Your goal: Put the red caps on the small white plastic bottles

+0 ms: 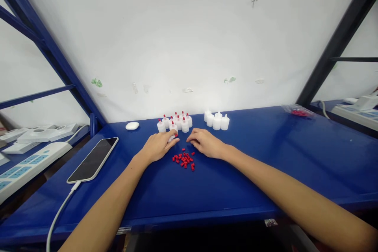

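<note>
My left hand (pixel 157 145) is closed around a small white squeeze bottle (pixel 171 138), which lies tilted with its red-tipped nozzle pointing right. A short gap to the right, my right hand (pixel 205 143) has its fingers curled together over the table; whatever they may hold is hidden. Just below both hands lies a loose pile of small red caps (pixel 184 159). Behind my left hand stands a group of white bottles with red caps (pixel 185 125). Several uncapped white bottles (pixel 216 122) stand upright behind my right hand.
Along the left of the blue table (pixel 236 183) lie a phone (pixel 93 160) with its charging cable (pixel 60 208) and a white earbud case (pixel 132 126). A power strip (pixel 28 169) is farther left. A plastic bag with red contents (pixel 299 112) rests at the back right.
</note>
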Demonstrator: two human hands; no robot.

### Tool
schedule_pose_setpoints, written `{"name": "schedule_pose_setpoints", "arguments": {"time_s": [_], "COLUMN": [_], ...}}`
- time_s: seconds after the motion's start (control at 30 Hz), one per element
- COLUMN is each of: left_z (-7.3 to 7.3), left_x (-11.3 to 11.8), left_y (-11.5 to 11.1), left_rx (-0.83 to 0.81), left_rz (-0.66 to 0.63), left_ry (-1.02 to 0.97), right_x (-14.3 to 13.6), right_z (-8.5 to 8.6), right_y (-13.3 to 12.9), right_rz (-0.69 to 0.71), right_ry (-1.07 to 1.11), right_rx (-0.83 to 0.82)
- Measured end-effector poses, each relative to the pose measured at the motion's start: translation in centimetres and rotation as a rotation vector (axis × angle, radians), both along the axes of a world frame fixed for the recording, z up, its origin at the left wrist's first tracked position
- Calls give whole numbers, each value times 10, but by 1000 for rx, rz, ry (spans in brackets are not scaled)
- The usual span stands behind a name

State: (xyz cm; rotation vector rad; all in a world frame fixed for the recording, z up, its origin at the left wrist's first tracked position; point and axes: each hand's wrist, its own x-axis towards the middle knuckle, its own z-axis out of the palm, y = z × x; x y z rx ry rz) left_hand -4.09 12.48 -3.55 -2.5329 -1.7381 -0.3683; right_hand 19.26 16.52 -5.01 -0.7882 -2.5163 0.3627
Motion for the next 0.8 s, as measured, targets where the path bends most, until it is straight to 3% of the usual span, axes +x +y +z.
{"name": "schedule_pose_setpoints", "arguments": {"time_s": [0.13,0.4,0.57,0.8], "left_z": [-2,-5,-5,-6], "left_x": [5,11,16,21], "left_y": [0,0,-3,-5], "left_rx": [10,1,32,-23], "left_rz": [70,-68,-72,-132], "left_ry": [-7,-182,-368,-578], "right_x": [-2,-5,-9,-19], "right_z": [-2,-3,2,0], "right_y": [-1,-4,-10,-16], "right_rz": [-6,66,190,246], "right_ry": [48,130,242,320], "right_rx": [-12,-17,-61,-69]}}
